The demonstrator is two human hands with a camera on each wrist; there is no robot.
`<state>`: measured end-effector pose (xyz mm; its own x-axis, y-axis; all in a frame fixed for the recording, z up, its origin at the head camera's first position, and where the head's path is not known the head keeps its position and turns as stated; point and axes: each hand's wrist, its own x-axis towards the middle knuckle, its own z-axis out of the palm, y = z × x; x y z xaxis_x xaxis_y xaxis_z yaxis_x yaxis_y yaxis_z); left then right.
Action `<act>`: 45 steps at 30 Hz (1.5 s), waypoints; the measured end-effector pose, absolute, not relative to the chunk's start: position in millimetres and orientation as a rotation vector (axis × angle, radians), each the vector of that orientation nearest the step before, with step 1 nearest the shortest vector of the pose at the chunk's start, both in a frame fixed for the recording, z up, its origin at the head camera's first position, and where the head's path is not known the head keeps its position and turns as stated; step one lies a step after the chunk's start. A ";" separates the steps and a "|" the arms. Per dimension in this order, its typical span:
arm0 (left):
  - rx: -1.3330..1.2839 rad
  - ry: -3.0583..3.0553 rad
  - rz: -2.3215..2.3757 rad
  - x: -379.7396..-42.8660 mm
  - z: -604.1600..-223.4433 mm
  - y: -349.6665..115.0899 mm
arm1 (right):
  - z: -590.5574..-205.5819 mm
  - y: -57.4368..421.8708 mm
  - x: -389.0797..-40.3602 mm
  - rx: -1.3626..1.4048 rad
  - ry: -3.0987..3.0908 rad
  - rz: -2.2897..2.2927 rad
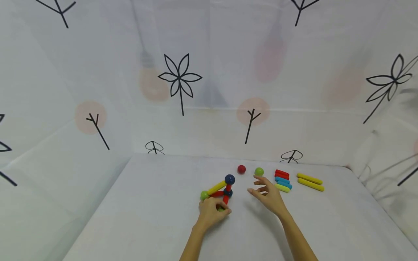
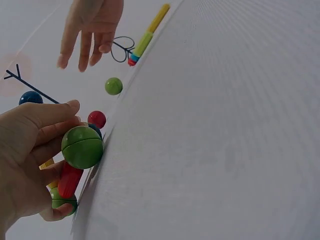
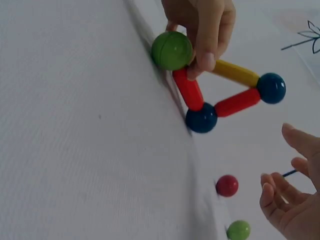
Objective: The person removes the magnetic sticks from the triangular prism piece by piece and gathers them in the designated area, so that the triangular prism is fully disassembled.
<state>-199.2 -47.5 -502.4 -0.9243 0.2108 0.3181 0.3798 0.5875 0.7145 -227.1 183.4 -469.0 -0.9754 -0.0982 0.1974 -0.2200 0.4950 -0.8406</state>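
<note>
My left hand (image 1: 210, 213) grips the near side of a small frame of magnetic rods and balls on the table. At its near corner a green ball (image 2: 82, 147) shows beside the fingers. A red rod (image 3: 189, 90) runs from that ball to a dark blue ball (image 3: 201, 118). Another dark blue ball (image 1: 230, 179) sits on top, joined by a red rod (image 3: 238, 102) and a sloping yellow rod (image 1: 217, 187). The yellow rod's lower end meets another green ball (image 1: 204, 195). To the right of the frame, my right hand (image 1: 270, 195) hovers with nothing held, fingers spread and loosely bent.
Behind the frame lie a loose red ball (image 1: 241, 169) and a green ball (image 1: 259, 171). Further right are short red rods (image 1: 282, 174), blue rods (image 1: 283, 182), a light green rod (image 1: 282, 187) and two long yellow rods (image 1: 310, 181). A printed white cloth (image 1: 209, 130) hangs behind the table.
</note>
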 end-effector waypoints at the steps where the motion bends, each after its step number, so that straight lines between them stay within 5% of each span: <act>1: -0.487 -2.631 -1.243 -199.0 -501.4 -47.1 | -467.7 179.4 -226.8 0.324 -2.612 1.488; 20: -0.413 -2.531 -1.207 -197.7 -502.2 -43.0 | -462.0 133.3 -219.8 0.754 -2.413 1.301; 28: -0.233 -2.232 -1.233 -198.3 -503.8 -33.5 | -460.1 126.1 -218.4 0.672 -2.404 1.320; 45: -0.291 -2.196 -1.121 -199.9 -504.1 -26.0 | -455.1 113.7 -208.7 0.551 -2.414 1.423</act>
